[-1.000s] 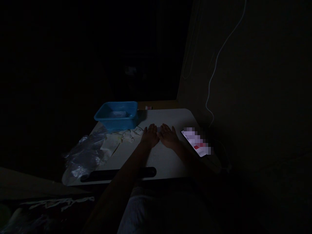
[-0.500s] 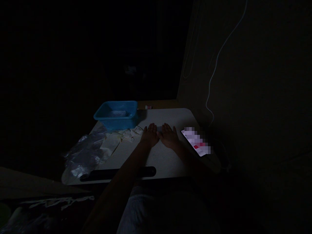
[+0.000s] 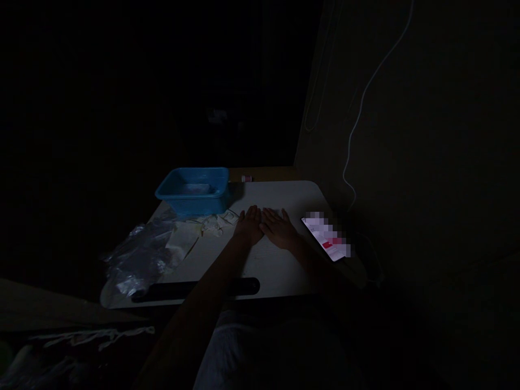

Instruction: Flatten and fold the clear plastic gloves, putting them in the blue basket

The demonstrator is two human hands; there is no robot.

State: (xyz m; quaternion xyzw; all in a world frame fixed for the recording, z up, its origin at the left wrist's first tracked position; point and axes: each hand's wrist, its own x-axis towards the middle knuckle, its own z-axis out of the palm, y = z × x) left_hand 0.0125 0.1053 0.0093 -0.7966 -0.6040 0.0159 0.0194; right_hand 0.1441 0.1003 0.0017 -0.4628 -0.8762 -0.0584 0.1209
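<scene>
In dim light my left hand (image 3: 248,226) lies palm down on the white table (image 3: 276,276), fingers stretched forward. Beside it my right hand (image 3: 279,228) is flat too, fingers extended and thumb close against the left hand. Whatever may be under the palms is hidden. Just left of my left hand are crumpled whitish pieces (image 3: 217,223) that look like paper or tissue, with a flat pale sheet (image 3: 183,238) next to them. A phone with a lit screen (image 3: 320,233) rests to the right of my right hand.
At the back left of the table stands a blue plastic basin (image 3: 197,205) with something pale inside. Clear plastic wrapping (image 3: 140,260) spreads over the left side. A dark slot (image 3: 244,286) runs along the front edge. A small container (image 3: 246,178) sits behind, and a white cable (image 3: 359,108) hangs at right.
My right hand has slid left against my left hand, covering a small greyish patch that showed between them. My left hand stays nearly in place.
</scene>
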